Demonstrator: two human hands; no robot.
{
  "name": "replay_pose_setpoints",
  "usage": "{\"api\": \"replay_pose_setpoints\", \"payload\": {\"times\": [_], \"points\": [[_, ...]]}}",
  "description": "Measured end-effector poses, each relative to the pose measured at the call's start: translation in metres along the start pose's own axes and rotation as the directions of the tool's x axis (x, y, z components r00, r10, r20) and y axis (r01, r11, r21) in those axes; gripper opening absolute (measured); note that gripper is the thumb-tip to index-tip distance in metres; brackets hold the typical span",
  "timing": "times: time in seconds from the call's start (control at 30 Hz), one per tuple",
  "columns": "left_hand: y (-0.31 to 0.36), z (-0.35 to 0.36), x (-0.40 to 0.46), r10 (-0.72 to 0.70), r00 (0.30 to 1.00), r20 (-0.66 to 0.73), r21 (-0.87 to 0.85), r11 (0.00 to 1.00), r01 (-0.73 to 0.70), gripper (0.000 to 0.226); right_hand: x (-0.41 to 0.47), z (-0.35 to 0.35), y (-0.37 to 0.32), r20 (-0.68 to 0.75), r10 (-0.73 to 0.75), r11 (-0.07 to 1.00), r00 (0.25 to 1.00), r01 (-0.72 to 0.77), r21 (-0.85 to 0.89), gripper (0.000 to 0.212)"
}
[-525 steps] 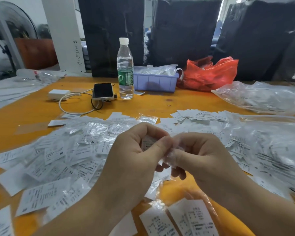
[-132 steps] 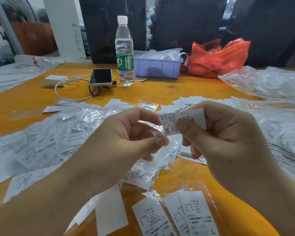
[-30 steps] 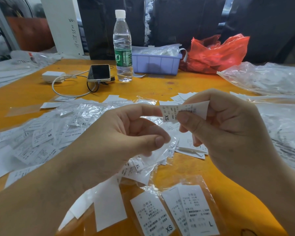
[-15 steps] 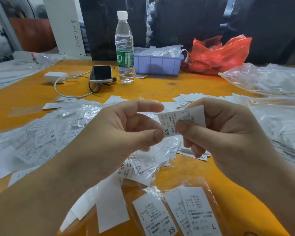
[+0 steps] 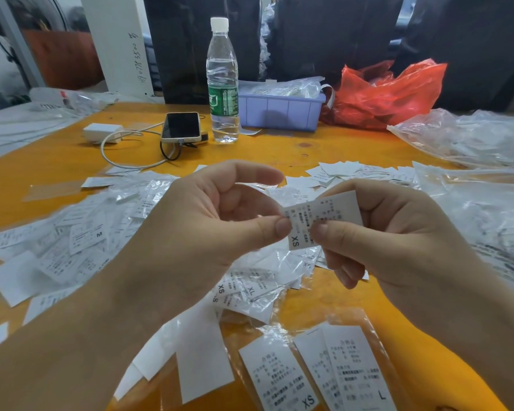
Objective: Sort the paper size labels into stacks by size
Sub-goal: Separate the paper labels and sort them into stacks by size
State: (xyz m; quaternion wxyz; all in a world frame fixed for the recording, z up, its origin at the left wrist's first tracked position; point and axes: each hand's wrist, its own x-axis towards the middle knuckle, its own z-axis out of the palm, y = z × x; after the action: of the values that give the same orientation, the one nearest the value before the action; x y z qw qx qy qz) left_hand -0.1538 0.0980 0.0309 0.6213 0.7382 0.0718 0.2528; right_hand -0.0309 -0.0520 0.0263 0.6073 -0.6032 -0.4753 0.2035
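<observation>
At the tabletop's (image 5: 57, 161) far edge, a water bottle (image 5: 222, 81) stands just left of a tray (image 5: 279, 109), a bag (image 5: 383, 93) to the tray's right. A phone (image 5: 182, 126) lies just left of the bottle, a charger (image 5: 103, 132) further left. Loose labels (image 5: 72, 247) spread across the left and middle. Two labelled stacks (image 5: 318, 375) lie at the near edge.

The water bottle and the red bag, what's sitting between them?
In the head view, a purple plastic bin with clear packets sits between the water bottle and red bag.
</observation>
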Motion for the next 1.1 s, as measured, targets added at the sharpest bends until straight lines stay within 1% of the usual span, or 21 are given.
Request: {"api": "replay_pose_setpoints", "payload": {"times": [0.2,0.3,0.43,0.53,0.63,0.77,0.87,0.93,1.0,1.1], "points": [[-0.0027,-0.0006,0.0005,0.005,1.0,0.023,0.074,0.997,-0.006,0.046,0.0001,0.0015,-0.0006,0.014,0.046,0.999,0.999,-0.047,0.025,0.014],[-0.0044,0.0001,-0.0002,-0.001,0.999,0.047,0.107,0.994,-0.004,0.049,0.0004,0.0004,0.0005,0.043,0.059,0.998,0.997,-0.059,0.02,0.009],[-0.0073,0.0018,-0.0003,-0.015,0.996,0.083,0.15,0.989,0.003,0.048,-0.0004,-0.0019,0.0034,0.068,0.069,0.998,0.995,-0.07,0.006,0.015],[-0.0085,0.0024,-0.0013,-0.025,0.995,0.101,0.151,0.989,0.01,0.051,-0.0015,0.0007,0.0037,0.079,0.067,0.997,0.995,-0.07,0.032,0.015],[-0.0094,0.002,-0.0007,-0.033,0.992,0.12,0.138,0.99,0.016,0.05,-0.0013,0.0038,0.0066,0.056,0.053,0.997,0.997,-0.056,0.047,0.015],[-0.0084,0.0013,-0.0004,-0.042,0.994,0.101,0.096,0.995,0.033,0.046,-0.0018,0.0052,0.0057,0.042,0.069,0.995,0.997,-0.071,0.064,0.017],[-0.0076,0.0,0.0014,-0.056,0.994,0.091,0.068,0.996,0.05,0.044,-0.0012,0.0033,0.0043,-0.053,0.066,0.993,0.996,-0.06,0.106,0.01],[-0.007,-0.0004,0.0013,-0.061,0.995,0.081,0.065,0.996,0.056,0.047,-0.0015,0.0024,0.0043,-0.106,0.048,0.995,0.993,-0.039,0.092,0.009],[-0.0072,-0.0004,0.0008,-0.063,0.995,0.076,0.062,0.996,0.059,0.045,-0.0024,0.0054,0.0043,-0.104,0.031,0.998,0.994,-0.026,0.056,0.008],[-0.0079,0.002,0.0007,-0.066,0.994,0.087,0.065,0.996,0.06,0.042,-0.0027,0.0063,0.0032,-0.058,0.025,1.0,0.998,-0.025,0.004,0.009]]}}
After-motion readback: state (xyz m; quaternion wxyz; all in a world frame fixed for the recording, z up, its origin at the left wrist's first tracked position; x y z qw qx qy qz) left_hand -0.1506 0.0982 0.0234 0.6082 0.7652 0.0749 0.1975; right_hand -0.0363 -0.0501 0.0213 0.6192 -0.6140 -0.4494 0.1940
